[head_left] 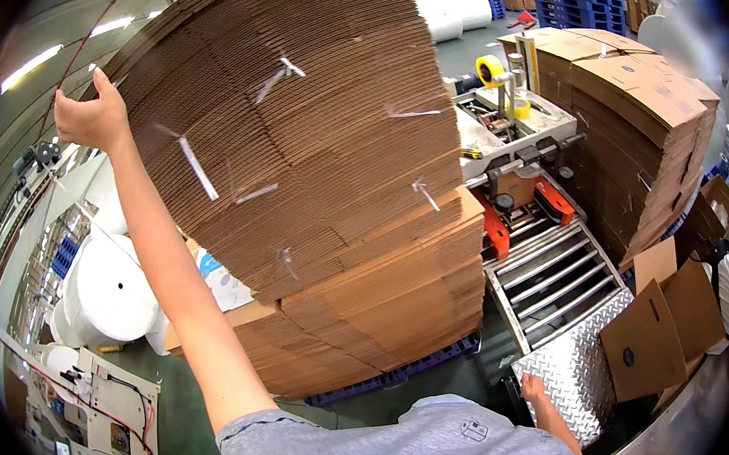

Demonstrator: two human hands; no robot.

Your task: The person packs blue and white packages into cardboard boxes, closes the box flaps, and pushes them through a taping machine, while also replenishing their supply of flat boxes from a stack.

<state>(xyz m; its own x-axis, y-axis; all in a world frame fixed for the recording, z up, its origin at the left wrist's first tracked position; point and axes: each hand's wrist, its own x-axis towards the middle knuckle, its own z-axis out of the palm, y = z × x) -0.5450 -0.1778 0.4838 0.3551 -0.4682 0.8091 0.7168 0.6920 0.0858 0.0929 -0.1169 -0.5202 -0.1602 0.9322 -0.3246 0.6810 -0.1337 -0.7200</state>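
My left hand (94, 115) is raised at the far left on an outstretched arm. Its thumb stands apart from the fingers, and nothing shows between them. Beside that arm rises a tall stack of flattened brown cardboard boxes (339, 121), its edges facing me, with white strap ends poking out. Low on the right, my right hand (532, 388) hangs over the edge of a diamond-patterned metal plate (572, 380). Its fingers are curled in, with no object visible in them; whether it touches the plate is unclear.
A roller conveyor (555, 279) leads to a taping machine (512, 123) with red side guides. More stacked cardboard (643, 113) stands behind it. An open carton (654, 331) is right of the plate. White rolls (107, 292) stand left. A blue pallet (395, 376) supports the big stack.
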